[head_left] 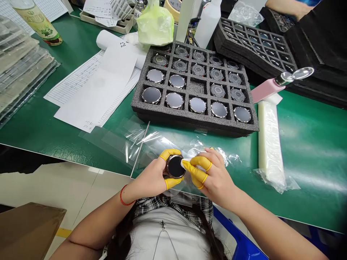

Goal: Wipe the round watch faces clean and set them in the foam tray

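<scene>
A round watch case [175, 167] with a dark face and metal rim is held near the table's front edge. My left hand [155, 175] grips it by the rim, with yellow finger cots on the thumb and finger. In yellow cots too, the fingers of my right hand [208, 173] pinch a small white cloth [185, 164] against the right side of the face. Beyond my hands lies a black foam tray [196, 121] of watch cases, some face up in front, others back up behind. One pocket [197, 86] in it holds no watch.
Clear plastic film [121, 142] lies on the green table [311, 144] around my hands. White papers [94, 86] are at the left, by stacked clear trays [21, 65]. A wrapped white block [270, 144] and a pink bottle [267, 89] stand right. More foam trays [255, 43] sit behind.
</scene>
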`<state>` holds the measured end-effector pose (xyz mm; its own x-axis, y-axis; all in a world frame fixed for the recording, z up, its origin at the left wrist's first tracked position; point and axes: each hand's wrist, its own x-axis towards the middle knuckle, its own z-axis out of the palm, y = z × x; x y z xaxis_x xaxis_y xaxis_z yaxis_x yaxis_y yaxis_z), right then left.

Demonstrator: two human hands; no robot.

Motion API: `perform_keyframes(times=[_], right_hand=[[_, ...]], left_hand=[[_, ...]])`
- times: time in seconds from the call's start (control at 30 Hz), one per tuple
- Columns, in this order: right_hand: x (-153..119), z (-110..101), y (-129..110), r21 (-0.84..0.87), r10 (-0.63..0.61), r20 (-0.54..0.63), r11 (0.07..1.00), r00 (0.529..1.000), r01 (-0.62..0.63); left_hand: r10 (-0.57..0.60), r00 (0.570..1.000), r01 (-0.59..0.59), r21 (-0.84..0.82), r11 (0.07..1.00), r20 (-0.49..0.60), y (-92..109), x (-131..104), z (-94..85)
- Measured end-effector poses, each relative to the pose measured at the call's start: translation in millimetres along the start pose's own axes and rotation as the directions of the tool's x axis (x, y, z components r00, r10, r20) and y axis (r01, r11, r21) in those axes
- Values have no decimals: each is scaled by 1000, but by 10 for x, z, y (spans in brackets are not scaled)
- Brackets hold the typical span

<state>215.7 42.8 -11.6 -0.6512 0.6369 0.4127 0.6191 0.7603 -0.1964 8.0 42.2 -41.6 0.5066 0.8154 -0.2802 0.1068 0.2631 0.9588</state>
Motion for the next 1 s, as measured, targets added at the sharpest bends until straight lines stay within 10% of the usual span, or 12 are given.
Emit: perform_keyframes(times=[0.4, 0.57, 0.8, 1.0], right_hand=[[-202, -26, -313, 313, 134, -45, 943, 990, -113], [-232, -159, -86, 248, 506, -193, 854, 841, -457], [-22, -34, -118, 602, 614, 331, 447, 717, -661], [134, 0, -198, 631, 589, 463, 306, 663, -713]], left_hand=[[23, 998, -24, -12, 1000, -51, -17, -9, -1], [226, 923, -251, -40, 967, -312, -85, -81, 28], [558, 785, -532, 167, 830, -269, -162, -174, 74], [570, 777, -523, 231, 821, -266, -237, -162, 43]])
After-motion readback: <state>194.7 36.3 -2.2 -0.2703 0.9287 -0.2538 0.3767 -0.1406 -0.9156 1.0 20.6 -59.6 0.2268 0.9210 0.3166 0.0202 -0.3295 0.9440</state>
